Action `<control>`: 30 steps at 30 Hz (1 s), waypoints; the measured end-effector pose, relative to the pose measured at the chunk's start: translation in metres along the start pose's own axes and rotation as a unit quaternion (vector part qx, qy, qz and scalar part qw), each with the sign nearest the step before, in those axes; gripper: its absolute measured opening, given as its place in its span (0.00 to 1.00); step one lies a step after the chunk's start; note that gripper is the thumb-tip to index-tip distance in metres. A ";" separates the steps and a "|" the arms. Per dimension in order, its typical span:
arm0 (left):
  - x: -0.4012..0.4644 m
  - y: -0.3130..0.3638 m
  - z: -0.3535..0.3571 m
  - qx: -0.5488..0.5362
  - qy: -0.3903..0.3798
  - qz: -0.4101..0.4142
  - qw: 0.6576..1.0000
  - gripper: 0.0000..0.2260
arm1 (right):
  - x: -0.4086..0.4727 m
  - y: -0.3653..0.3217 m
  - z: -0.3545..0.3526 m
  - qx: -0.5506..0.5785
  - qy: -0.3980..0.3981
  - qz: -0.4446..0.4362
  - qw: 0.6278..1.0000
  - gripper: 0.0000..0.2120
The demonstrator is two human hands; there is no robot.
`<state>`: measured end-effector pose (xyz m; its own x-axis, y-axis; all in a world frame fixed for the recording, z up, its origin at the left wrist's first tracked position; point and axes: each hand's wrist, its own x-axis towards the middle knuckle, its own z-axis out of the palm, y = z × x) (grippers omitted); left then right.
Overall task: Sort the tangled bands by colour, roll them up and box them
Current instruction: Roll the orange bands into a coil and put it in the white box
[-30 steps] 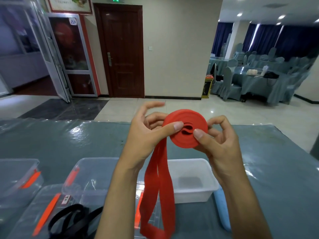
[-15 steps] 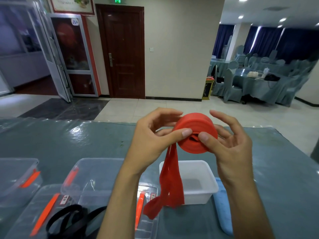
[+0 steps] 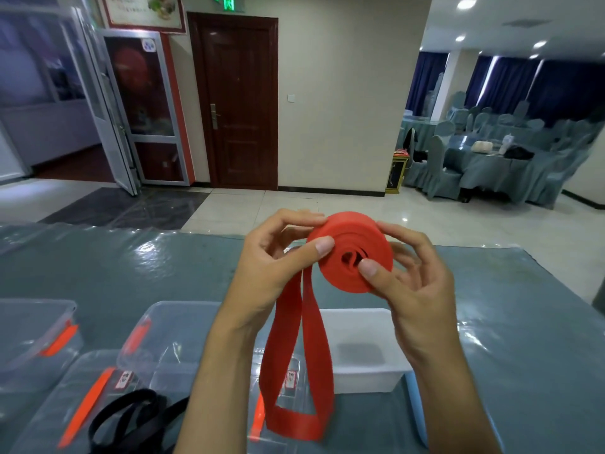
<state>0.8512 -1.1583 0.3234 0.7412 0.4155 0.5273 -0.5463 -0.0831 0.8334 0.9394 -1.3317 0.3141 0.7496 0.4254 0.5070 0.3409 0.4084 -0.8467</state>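
Both hands held a red band [image 3: 355, 252] up above the table [image 3: 137, 273], most of it wound into a flat coil and the rest hanging down as a long loop whose lower end dangled in front of the boxes; the left hand [image 3: 271, 267] pinched the coil's left edge, its thumb lying across the near face and its curled fingers reaching over the top rim; the right hand [image 3: 412, 283] gripped the coil from the right, its thumb pressed near the centre of the spiral and its fingers curled behind and over the upper edge; the hanging loop dropped from the coil's left side, just below the left thumb; under the hands a white box [image 3: 366, 352] stood open on the grey-blue cloth, and to its left stood a clear box [image 3: 170, 326] with an orange clip; another clear box [image 3: 32, 335] sat at the far left edge; nearer the person, a clear lid [image 3: 59, 407] with an orange clip lay flat, and a black band [image 3: 131, 417] lay in loose loops on it; a light blue band [image 3: 417, 404] showed beside the right forearm, mostly hidden by it.
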 end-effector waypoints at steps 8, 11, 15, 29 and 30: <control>-0.007 0.005 -0.004 0.054 -0.001 0.044 0.998 0.16 | -0.002 -0.003 -0.003 0.001 -0.036 0.044 0.998 0.21; -0.008 0.004 -0.001 0.022 -0.011 0.039 0.999 0.15 | -0.003 -0.006 -0.003 0.014 -0.051 0.015 0.998 0.28; -0.006 0.002 0.000 -0.011 -0.058 0.027 0.998 0.16 | -0.004 -0.003 0.004 0.040 -0.027 -0.029 0.998 0.26; -0.003 -0.004 -0.001 0.003 -0.019 0.000 1.000 0.10 | 0.003 -0.004 -0.001 0.051 0.002 0.044 0.998 0.23; -0.003 -0.004 0.000 0.001 -0.007 0.010 1.000 0.09 | 0.003 -0.002 -0.001 0.061 -0.015 0.058 0.996 0.24</control>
<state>0.8517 -1.1594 0.3184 0.7352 0.4016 0.5460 -0.5600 -0.0939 0.8232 0.9413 -1.3322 0.3173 0.7620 0.4994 0.4124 0.1796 0.4488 -0.8754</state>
